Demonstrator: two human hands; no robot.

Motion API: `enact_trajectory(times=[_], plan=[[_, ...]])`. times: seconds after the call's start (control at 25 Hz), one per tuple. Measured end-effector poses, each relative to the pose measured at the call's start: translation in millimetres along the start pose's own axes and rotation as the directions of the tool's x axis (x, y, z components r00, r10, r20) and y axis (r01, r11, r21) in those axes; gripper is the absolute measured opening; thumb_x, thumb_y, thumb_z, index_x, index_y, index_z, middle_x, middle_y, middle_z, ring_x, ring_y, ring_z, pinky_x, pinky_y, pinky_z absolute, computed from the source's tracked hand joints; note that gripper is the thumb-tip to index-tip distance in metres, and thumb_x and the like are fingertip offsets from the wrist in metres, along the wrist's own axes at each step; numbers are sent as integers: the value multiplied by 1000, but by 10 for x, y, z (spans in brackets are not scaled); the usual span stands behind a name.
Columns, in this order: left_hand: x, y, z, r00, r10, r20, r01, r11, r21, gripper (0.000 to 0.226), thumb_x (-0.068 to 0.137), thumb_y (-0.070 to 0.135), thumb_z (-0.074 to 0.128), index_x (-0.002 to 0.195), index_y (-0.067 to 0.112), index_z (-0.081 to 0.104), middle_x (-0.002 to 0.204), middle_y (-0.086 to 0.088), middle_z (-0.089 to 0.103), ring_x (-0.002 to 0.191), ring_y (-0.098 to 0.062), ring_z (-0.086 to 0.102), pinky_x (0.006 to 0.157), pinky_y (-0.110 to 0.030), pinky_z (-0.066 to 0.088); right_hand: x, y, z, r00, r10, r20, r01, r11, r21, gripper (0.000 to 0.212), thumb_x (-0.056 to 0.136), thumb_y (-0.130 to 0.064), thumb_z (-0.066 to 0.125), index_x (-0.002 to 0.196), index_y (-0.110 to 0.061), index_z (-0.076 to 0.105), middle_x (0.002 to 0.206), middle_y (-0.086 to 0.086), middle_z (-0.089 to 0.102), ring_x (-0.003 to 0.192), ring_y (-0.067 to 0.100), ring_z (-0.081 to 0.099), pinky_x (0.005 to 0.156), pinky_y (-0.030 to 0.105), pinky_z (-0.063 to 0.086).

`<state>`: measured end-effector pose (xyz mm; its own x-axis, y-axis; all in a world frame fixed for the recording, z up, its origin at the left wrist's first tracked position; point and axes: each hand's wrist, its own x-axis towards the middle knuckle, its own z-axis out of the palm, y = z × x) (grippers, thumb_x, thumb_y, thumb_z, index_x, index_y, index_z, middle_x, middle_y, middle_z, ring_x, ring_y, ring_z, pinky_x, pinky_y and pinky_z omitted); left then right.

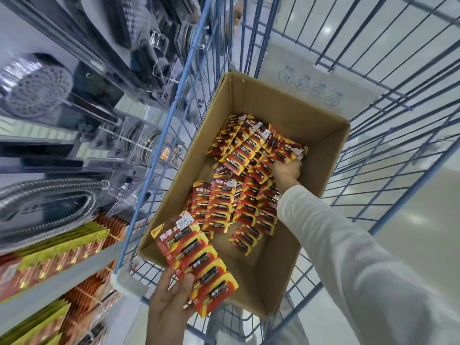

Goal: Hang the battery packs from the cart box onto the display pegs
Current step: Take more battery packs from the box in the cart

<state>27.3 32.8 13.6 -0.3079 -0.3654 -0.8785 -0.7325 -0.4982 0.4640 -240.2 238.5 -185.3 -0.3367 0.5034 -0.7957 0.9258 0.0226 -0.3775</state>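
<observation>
I see the blue wire cart (159,135) holding the cardboard box (321,135) of loose battery packs (221,205), my right hand (286,170) closed on packs at its far right, my left hand (169,300) gripping a fanned strip of packs (194,260) near.

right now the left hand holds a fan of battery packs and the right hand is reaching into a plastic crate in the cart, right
Not quite: it is a cardboard box, not a plastic crate. The head view shows the left hand holding a fan of battery packs and the right hand reaching into the box in the cart.
</observation>
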Motion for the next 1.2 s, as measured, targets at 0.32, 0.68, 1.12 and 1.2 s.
enact_trajectory(times=[0.32, 0.68, 1.12, 1.2], plan=[[-476, 267, 46, 993, 108, 47, -95, 971, -218, 35, 101, 26, 55, 134, 18, 64, 122, -13, 75, 101, -36, 76, 75, -48, 64, -1301, 4, -942, 819, -15, 574, -72, 989, 127, 29, 85, -2, 77, 111, -7, 67, 102, 8, 77, 88, 20, 75, 67, 31, 61], [-1826, -12, -300, 904, 330, -274, -426, 761, -490, 29, 105, 34, 51, 127, 23, 65, 112, -13, 78, 88, -33, 78, 70, -41, 62, -3368, 311, -1930, 339, -148, 929, 153, 983, 100, 44, 89, -1, 65, 132, -10, 63, 127, 21, 69, 115, 41, 68, 96, 56, 54], [-3307, -901, -1713, 664, 213, -717, -748, 213, -629, 42, 95, 33, 59, 134, 19, 65, 120, -17, 75, 84, -28, 77, 56, -34, 60, -5734, 1042, -1621, -114, 134, 984, 481, 874, -63, 48, 83, 9, 56, 125, -11, 63, 105, 23, 74, 82, 40, 74, 64, 47, 62], [-3463, -1164, -2006, 627, 180, -758, -779, 161, -606, 47, 92, 33, 61, 136, 18, 64, 124, -17, 73, 89, -29, 76, 58, -34, 60, -6090, 1414, -1530, -130, 194, 972, 504, 857, -104, 51, 78, 4, 59, 127, -11, 63, 107, 25, 74, 82, 40, 74, 62, 47, 62]])
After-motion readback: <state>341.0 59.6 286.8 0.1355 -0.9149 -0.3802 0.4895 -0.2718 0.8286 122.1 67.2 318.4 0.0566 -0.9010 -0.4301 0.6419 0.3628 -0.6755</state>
